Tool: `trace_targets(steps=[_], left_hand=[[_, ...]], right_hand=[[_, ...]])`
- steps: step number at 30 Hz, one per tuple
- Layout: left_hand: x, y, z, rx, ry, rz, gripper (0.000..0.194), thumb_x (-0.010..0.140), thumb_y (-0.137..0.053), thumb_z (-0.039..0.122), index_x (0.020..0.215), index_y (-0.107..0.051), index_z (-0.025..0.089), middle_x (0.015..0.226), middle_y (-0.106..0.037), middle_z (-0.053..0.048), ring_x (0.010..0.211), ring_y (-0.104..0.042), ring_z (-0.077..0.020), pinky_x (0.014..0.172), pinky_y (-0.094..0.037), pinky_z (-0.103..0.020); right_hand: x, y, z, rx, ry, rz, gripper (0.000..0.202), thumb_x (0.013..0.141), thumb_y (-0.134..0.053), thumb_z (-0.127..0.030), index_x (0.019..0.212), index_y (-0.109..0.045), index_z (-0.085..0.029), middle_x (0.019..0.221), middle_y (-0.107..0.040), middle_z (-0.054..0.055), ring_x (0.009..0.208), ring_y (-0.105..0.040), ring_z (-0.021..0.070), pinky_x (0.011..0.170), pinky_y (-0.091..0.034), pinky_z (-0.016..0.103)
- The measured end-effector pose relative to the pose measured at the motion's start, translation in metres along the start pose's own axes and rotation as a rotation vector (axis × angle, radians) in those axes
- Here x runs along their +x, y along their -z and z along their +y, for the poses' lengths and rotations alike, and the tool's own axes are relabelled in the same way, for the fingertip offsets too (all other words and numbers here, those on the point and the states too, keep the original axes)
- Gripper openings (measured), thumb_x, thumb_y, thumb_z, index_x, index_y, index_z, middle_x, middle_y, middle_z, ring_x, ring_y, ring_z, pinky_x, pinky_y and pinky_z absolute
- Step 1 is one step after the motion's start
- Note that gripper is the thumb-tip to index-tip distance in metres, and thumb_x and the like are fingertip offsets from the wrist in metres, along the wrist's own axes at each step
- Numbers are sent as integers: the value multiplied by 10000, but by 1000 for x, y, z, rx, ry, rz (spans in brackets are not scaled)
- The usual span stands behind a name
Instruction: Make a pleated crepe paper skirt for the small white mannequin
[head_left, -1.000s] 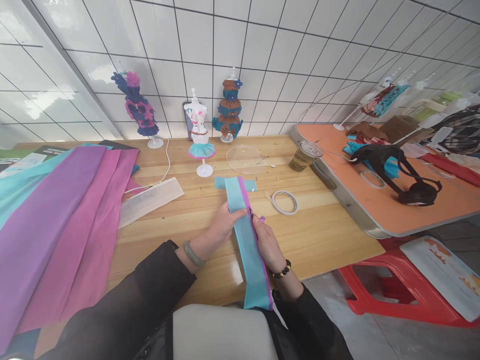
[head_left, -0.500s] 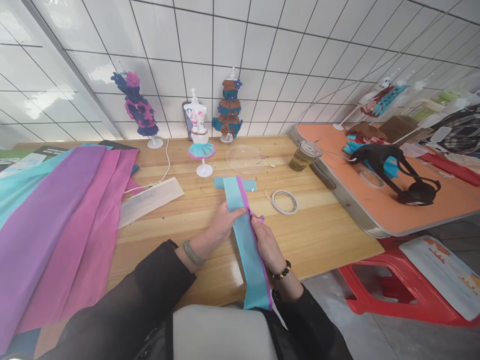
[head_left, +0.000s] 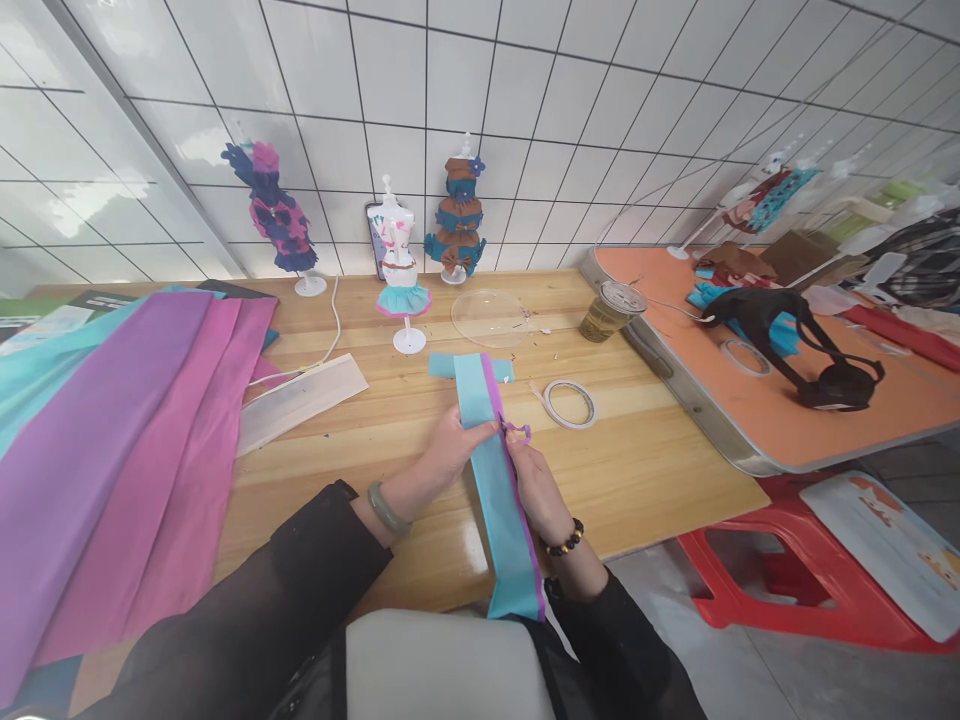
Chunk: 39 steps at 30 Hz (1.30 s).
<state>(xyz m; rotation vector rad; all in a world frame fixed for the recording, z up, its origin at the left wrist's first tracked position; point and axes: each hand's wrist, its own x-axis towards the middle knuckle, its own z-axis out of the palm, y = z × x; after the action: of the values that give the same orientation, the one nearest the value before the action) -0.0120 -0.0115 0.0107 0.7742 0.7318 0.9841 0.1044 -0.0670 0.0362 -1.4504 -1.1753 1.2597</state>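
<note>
A long turquoise strip with a purple edge [head_left: 499, 500] runs from the middle of the table down to its front edge. My left hand [head_left: 454, 440] pinches the strip from its left side, thumb on top. On the right side, my right hand [head_left: 536, 480] is closed on small scissors [head_left: 504, 424], whose dark blades lie at the purple edge. A thin curled purple trimming [head_left: 523, 434] hangs beside the blades. Behind the strip's far end lies a rolled turquoise piece [head_left: 442, 365].
A tape roll [head_left: 550, 402], a lidded cup [head_left: 606, 316] and a clear disc [head_left: 480, 318] lie beyond my hands. Dressed mini mannequins [head_left: 403, 300] stand by the wall. Pink and purple fabric [head_left: 142, 450] covers the left; a red stool [head_left: 795, 570] stands right.
The far part of the strip and my left fingertips have shifted slightly right. The scissors' dark blades show more clearly at the purple edge.
</note>
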Motion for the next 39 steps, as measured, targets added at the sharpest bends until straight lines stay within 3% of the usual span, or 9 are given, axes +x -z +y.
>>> trace_targets(steps=[10,16,19,23,31,39], left_hand=[[0,-2,1,-2,3,29,302,676,-730,210,951,-635,132,960,-708,-99,848,-662,-230,818,-499,-394],[1,-2,3,-15,-17,64,251,672,-727,208,892,-634,131,862,-702,-66,764,-647,-189,777,-501,-361],[3,-1,3,-9,-21,63,263,667,-730,200,901,-635,126,847,-700,-65,751,-644,-185,772,-502,-360],[3,-1,3,-13,-25,61,277,660,-737,200,908,-636,127,855,-706,-69,779,-654,-202,777,-504,-367],[0,-2,1,-12,-9,10,318,661,-746,215,947,-635,130,950,-712,-91,826,-660,-208,822,-500,-376],[1,-3,1,-31,0,32,330,630,-761,195,925,-630,126,906,-711,-76,787,-654,-191,797,-505,-362]], right_hand=[[0,0,1,-32,-19,-5,473,895,-372,-545,822,-654,-172,872,-696,69,804,-608,219,759,-456,324],[0,-1,-1,-27,14,11,427,896,-401,-516,887,-658,-175,932,-694,59,932,-593,218,826,-445,309],[-1,-1,-1,-37,-8,5,442,898,-388,-518,891,-657,-167,908,-693,60,878,-598,215,797,-453,313],[-2,-1,-1,-53,-23,-3,458,896,-382,-530,868,-654,-162,886,-692,63,825,-598,214,778,-451,319],[3,1,1,-11,44,12,445,891,-401,-532,917,-668,-177,1008,-691,77,981,-591,222,890,-415,313],[3,1,4,-53,40,26,449,903,-379,-523,842,-659,-178,924,-697,76,954,-586,220,856,-414,305]])
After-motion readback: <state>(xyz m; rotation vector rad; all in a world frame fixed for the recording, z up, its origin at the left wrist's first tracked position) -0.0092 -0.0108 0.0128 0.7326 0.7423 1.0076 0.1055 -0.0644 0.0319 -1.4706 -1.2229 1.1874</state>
